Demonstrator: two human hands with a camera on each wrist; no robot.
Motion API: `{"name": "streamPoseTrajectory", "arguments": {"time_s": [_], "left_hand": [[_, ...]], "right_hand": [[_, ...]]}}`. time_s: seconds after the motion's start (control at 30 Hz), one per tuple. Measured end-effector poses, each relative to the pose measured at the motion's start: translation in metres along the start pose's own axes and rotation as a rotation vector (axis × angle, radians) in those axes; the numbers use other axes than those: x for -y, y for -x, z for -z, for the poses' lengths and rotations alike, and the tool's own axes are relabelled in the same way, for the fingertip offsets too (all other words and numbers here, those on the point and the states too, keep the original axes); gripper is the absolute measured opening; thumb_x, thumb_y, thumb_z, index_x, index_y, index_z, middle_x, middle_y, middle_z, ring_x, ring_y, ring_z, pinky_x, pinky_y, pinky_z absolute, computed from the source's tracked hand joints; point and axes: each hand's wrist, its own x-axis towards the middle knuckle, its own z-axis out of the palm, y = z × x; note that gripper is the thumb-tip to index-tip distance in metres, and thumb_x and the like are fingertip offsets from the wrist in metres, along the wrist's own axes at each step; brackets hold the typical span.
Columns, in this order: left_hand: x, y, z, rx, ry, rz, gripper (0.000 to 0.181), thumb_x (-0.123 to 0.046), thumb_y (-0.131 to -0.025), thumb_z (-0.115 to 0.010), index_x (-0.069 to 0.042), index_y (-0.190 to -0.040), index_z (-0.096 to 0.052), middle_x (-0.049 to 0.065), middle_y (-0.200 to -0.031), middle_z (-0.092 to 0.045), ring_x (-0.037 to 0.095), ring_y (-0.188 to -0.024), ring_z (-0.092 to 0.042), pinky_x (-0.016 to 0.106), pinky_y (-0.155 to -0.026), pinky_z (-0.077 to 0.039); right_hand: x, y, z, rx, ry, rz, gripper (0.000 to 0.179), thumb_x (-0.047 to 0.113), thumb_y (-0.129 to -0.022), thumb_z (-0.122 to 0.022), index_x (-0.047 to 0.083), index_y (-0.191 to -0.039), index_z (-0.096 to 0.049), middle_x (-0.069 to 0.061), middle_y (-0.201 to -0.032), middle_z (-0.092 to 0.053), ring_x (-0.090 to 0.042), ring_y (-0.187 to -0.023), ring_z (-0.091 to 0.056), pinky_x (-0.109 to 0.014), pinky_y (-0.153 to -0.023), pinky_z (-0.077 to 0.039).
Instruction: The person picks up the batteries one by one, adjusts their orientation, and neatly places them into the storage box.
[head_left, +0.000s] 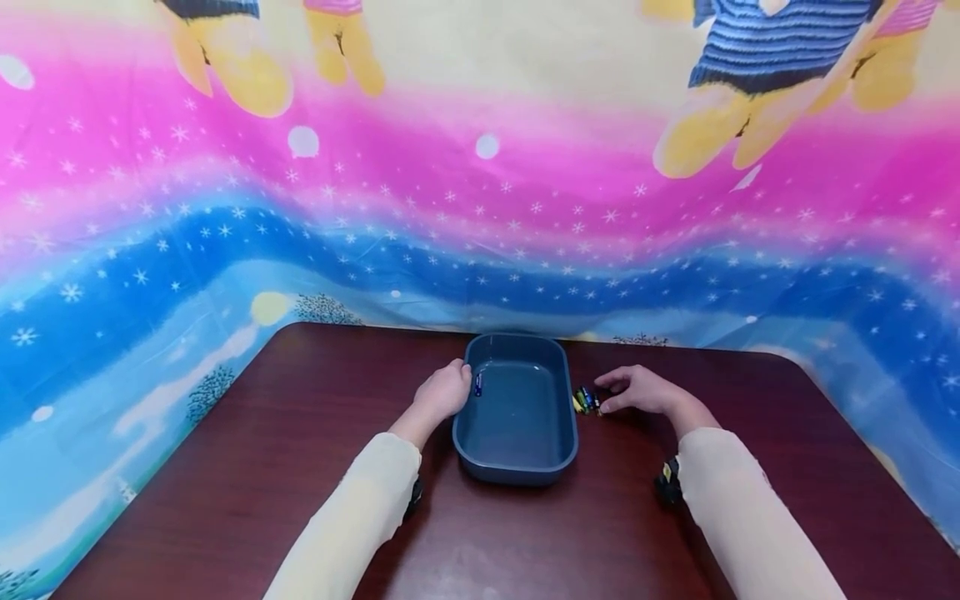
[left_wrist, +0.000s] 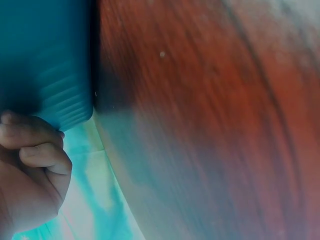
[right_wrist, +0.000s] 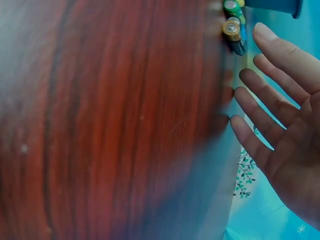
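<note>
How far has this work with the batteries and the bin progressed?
Done, it seems: one small blue battery lies inside the bin. In hand: the left hand holds the bin's side; the right hand is open beside the grouped batteries, gripping none. Left, probably: those batteries, outside on the table.

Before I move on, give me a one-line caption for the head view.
Left hand grips a gray bin with one blue battery inside; right hand beside more batteries on the table.

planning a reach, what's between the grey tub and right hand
A cluster of batteries lies between the grey tub and right hand in the head view.
</note>
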Motion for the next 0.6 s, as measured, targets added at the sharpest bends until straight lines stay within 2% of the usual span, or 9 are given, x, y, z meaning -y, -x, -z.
{"name": "streamPoseTrajectory", "arguments": {"time_s": [0.13,0.6], "left_hand": [[0.0021,-0.0002,-0.0016,-0.001,-0.003,0.005,0.044,-0.035,-0.091,-0.025,-0.008,-0.123,-0.039,0.008,-0.116,-0.048,0.022,-0.101,-0.047,0.04,-0.083,-0.036],[0.0016,-0.0017,-0.0013,-0.009,-0.007,-0.008,0.044,-0.034,-0.091,-0.025,-0.008,-0.123,-0.039,0.008,-0.115,-0.048,0.021,-0.1,-0.047,0.039,-0.083,-0.037]], "right_hand": [[0.0031,-0.001,-0.0033,0.018,0.05,0.003,0.056,0.029,-0.065,-0.071,0.006,-0.113,-0.053,-0.012,-0.111,-0.048,-0.031,-0.101,-0.042,-0.041,-0.08,-0.038],[0.0098,-0.004,-0.0077,-0.009,0.162,0.028,0.054,0.027,-0.063,-0.073,0.006,-0.109,-0.056,-0.011,-0.107,-0.043,-0.03,-0.098,-0.043,-0.041,-0.078,-0.038]]}}
